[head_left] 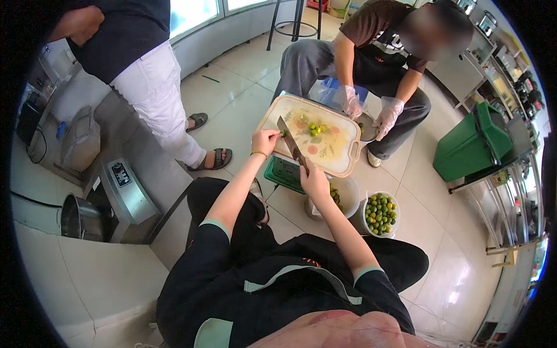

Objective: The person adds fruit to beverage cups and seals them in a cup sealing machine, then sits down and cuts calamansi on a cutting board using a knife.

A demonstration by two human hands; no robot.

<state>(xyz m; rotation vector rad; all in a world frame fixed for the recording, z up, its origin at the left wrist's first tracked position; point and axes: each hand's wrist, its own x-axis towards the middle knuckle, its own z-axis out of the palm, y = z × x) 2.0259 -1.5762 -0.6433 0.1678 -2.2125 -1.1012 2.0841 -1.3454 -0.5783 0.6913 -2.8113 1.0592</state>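
My right hand [314, 180] is closed around the handle of a kitchen knife [288, 136], its blade angled up and left over a cream tray [339, 166]. My left hand [265, 142] pinches a small green citrus fruit [283, 133] at the tray's left side, close to the blade. Cut citrus pieces [315, 129] lie in the middle of the tray, on its leaf and fruit print. Beneath the tray's near edge stands a container [350, 194] with green citrus fruits in it, partly hidden by my right forearm. Beside it is a white bucket [365, 226] full of green and yellowish citrus fruits [380, 213].
A seated co-worker in clear gloves [390, 116] holds a metal bowl [369, 132] across the tray. Another person in white trousers [154, 87] stands at the left. A green bin [464, 145] is at the right; a steel pot [81, 217] sits at the lower left.
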